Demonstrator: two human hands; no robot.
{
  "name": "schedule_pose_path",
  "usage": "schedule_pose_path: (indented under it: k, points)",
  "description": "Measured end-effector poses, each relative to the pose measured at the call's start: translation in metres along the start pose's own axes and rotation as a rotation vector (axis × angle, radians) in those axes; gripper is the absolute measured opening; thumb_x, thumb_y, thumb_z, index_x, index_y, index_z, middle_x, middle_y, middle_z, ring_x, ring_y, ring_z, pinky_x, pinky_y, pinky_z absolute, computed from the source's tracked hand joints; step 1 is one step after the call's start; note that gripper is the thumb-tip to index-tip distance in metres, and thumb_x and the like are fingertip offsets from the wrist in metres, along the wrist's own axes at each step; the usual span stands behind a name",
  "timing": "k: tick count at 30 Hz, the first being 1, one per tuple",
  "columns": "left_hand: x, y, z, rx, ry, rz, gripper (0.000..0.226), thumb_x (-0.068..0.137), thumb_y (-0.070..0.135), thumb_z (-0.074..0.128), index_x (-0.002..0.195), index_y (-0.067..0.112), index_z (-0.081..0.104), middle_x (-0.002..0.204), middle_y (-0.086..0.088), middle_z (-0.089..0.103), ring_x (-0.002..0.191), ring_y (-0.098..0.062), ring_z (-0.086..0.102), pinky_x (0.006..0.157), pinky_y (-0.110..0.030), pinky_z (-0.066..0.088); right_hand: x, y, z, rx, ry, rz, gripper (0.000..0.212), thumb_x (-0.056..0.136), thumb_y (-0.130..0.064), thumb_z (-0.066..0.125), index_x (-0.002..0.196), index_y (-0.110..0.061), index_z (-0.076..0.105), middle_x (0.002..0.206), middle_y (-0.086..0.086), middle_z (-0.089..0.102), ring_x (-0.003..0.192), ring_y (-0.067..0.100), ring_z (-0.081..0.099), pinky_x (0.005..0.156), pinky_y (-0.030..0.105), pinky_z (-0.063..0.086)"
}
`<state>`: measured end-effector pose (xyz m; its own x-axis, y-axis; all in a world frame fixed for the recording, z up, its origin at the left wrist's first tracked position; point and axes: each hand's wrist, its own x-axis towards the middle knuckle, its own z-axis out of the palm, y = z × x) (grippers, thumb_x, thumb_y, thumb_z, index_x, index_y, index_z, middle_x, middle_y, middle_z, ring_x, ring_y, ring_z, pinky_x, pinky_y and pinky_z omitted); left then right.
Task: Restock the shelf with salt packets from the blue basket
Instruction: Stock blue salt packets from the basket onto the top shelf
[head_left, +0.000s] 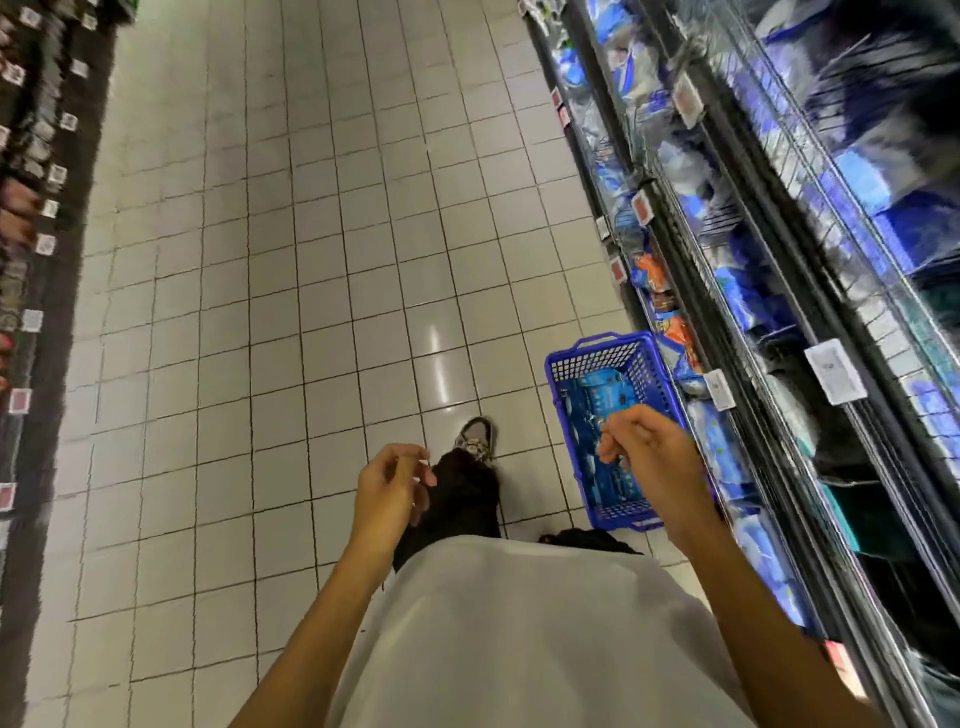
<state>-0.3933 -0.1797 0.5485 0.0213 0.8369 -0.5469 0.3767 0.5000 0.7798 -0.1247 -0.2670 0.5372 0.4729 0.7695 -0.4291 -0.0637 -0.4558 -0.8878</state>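
Observation:
A blue plastic basket (563, 374) stands on the tiled floor against the foot of the shelving on the right. Blue salt packets (597, 400) lie inside it. My right hand (649, 457) hovers above the basket with loosely curled fingers and holds nothing. My left hand (389, 488) hangs over my leg to the left of the basket, fingers also loosely curled and empty. The wire shelves (753, 291) on the right carry rows of blue and white packets, blurred by motion.
My shoe (475, 439) and dark trouser leg stand just left of the basket. A dark shelf unit (36, 260) with price tags lines the left side of the aisle. White floor tiles (311, 234) stretch ahead between the two shelf rows.

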Motion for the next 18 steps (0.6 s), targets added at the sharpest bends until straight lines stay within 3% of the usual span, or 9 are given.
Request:
schedule_pose_path:
  k: [4, 10, 15, 18]
  points:
    - [0.073, 0.047, 0.021, 0.137, -0.192, 0.034, 0.025, 0.106, 0.015, 0.046, 0.097, 0.009, 0.067, 0.069, -0.003, 0.066, 0.05, -0.014, 0.052, 0.042, -0.024, 0.039, 0.037, -0.008, 0.015, 0.046, 0.157, 0.034, 0.023, 0.098, -0.014, 0.06, 0.075, -0.015, 0.064, 0.067, 0.003, 0.071, 0.06, 0.01, 0.064, 0.062, 0.021, 0.052]
    - [0.193, 0.125, 0.073, 0.429, -0.513, 0.061, 0.025, 0.106, 0.018, 0.046, 0.096, 0.014, 0.069, 0.074, 0.0, 0.07, 0.053, -0.01, 0.057, 0.046, -0.023, 0.043, 0.065, -0.008, 0.037, 0.353, 0.519, 0.208, 0.029, 0.089, -0.013, 0.061, 0.061, -0.014, 0.064, 0.056, 0.001, 0.062, 0.053, 0.011, 0.054, 0.058, 0.023, 0.045]
    - [0.254, 0.15, 0.13, 0.64, -0.701, 0.069, 0.025, 0.104, 0.021, 0.047, 0.091, 0.011, 0.067, 0.074, -0.004, 0.068, 0.057, -0.016, 0.059, 0.043, -0.023, 0.043, 0.073, -0.001, 0.06, 0.411, 0.731, 0.404, 0.034, 0.096, -0.011, 0.06, 0.07, -0.028, 0.073, 0.058, 0.003, 0.067, 0.053, 0.012, 0.062, 0.064, 0.032, 0.047]
    - [0.279, 0.135, 0.166, 0.788, -0.809, 0.07, 0.022, 0.101, 0.023, 0.05, 0.09, 0.01, 0.065, 0.077, -0.008, 0.068, 0.058, -0.02, 0.058, 0.044, -0.025, 0.041, 0.086, 0.018, 0.072, 0.435, 0.769, 0.474, 0.028, 0.101, -0.017, 0.057, 0.078, -0.025, 0.07, 0.067, 0.005, 0.071, 0.06, 0.013, 0.067, 0.059, 0.022, 0.049]
